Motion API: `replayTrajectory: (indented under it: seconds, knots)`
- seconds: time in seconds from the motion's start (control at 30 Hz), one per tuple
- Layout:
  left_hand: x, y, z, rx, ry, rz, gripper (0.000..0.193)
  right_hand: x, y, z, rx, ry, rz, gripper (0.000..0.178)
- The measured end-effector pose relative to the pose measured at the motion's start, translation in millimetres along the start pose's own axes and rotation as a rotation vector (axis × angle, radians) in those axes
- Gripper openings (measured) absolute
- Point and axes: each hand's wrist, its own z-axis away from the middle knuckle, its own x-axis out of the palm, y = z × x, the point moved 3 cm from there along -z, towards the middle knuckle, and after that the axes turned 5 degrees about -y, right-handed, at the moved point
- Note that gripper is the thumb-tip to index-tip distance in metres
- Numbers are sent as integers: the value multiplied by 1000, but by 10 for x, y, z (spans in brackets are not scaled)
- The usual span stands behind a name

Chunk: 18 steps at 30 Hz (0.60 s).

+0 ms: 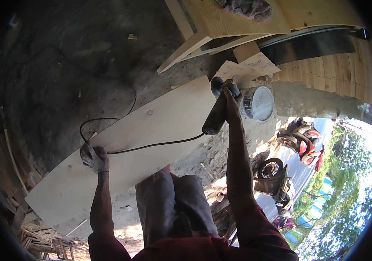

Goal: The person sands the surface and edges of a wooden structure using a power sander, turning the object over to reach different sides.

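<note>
A long pale wooden board (164,117) with a tapered far end lies slantwise in front of my legs. Over its far right end, my right hand (233,99) is closed round a dark angle grinder (215,118), whose round disc head (216,85) is at the board's end. Whether the disc touches the wood I cannot tell. A black power cord (159,144) runs from the grinder's back across the board to my left hand (95,158). That hand looks dusty and is closed on the cord at the board's far left edge; its fingers are partly hidden.
Right of the grinder stands a round bucket (263,103) with a pale top, beside torn cardboard (251,67). Wooden furniture (238,21) with slanted legs stands beyond. Scrap wood (42,239) lies lower left. Motorcycles (305,143) are parked outside at right. The cord loops over the dark floor.
</note>
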Motion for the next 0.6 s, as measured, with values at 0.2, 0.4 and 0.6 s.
replayTrajectory:
  seconds: [0.2, 0.4, 0.6]
  knots:
    - [-65, 16, -23, 19, 29, 66, 71, 461, -496, 418, -145, -251, 309, 98]
    - [-120, 86, -40, 70, 88, 114, 49, 940, -551, 766, -286, -457, 459, 94]
    - [-101, 18, -25, 71, 65, 122, 47, 1316, -572, 1203, -199, -568, 606, 91]
